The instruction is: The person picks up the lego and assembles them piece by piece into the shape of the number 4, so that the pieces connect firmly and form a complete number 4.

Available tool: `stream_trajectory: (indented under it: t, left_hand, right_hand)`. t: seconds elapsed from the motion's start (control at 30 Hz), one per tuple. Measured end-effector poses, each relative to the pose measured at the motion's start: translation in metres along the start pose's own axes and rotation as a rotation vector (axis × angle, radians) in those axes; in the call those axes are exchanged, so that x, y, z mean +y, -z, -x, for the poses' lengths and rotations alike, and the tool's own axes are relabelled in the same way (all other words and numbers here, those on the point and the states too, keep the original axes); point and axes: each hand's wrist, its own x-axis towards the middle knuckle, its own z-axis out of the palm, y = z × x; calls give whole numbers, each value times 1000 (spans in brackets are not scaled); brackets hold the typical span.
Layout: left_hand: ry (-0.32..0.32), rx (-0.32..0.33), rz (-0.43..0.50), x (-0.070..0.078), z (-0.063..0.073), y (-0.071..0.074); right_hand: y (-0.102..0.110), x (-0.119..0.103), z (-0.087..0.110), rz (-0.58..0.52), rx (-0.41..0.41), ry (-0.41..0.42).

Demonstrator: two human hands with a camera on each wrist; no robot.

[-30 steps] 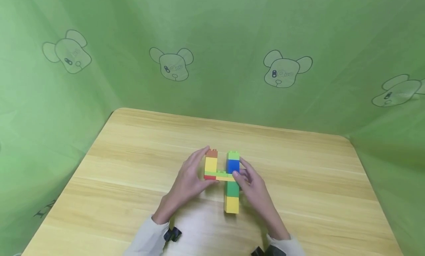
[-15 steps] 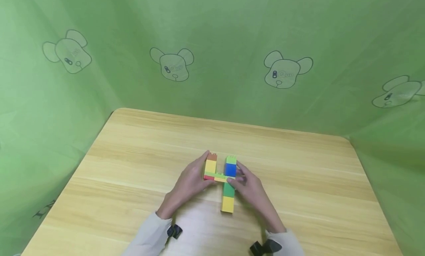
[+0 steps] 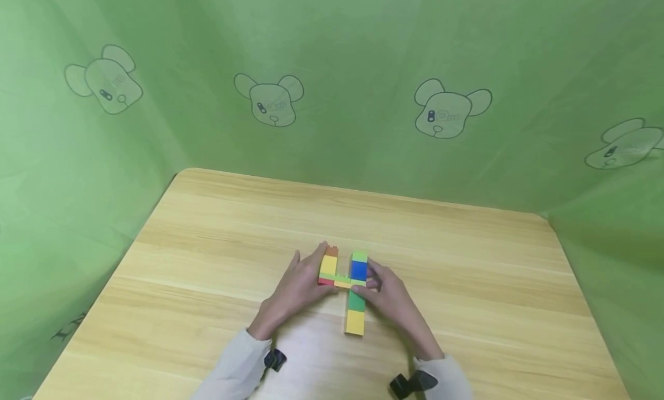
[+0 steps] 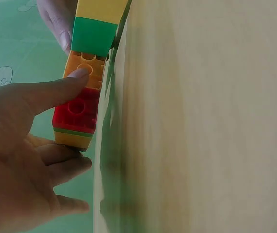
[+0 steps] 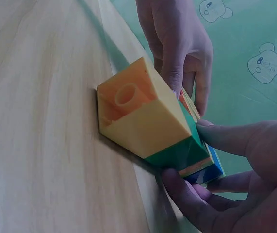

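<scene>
Both hands hold one structure of toy building blocks (image 3: 357,301) over the wooden table. Its long right column runs light green, blue, dark green and yellow; a thin orange and light green crosspiece joins it to a shorter left column of brown, yellow and red. My left hand (image 3: 301,282) grips the short column, thumb against the underside by the red block (image 4: 75,110) and fingers behind the far end. My right hand (image 3: 390,293) pinches the long column near the crosspiece. In the right wrist view the hollow bottom of the yellow block (image 5: 143,116) faces the camera, close to the tabletop.
The wooden table (image 3: 467,261) has rounded far corners. Green cloth (image 3: 353,152) printed with bear heads hangs behind it and along both sides. A black wrist device (image 3: 275,359) sits at the left sleeve, another black device (image 3: 412,382) at the right.
The block structure has shifted slightly toward the person and a little left, both hands moving with it. A left finger has lifted away from the others. Both hands keep their hold.
</scene>
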Motion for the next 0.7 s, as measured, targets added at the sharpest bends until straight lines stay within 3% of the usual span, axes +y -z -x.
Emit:
stream_trajectory:
  t: [0.37, 0.47, 0.6, 0.7]
  left_hand:
    - [69, -81, -45, 2, 2, -2]
    - [63, -126, -11, 1, 3, 0]
    - [36, -210, 56, -6, 7, 14]
    - [2, -217, 37, -17, 13, 32]
  right_hand:
    - [-3, 2, 2, 53, 7, 0]
    - [-2, 4, 3, 59, 0, 10]
    - [7, 9, 4, 64, 17, 34]
    - [21, 16, 9, 89, 69, 69]
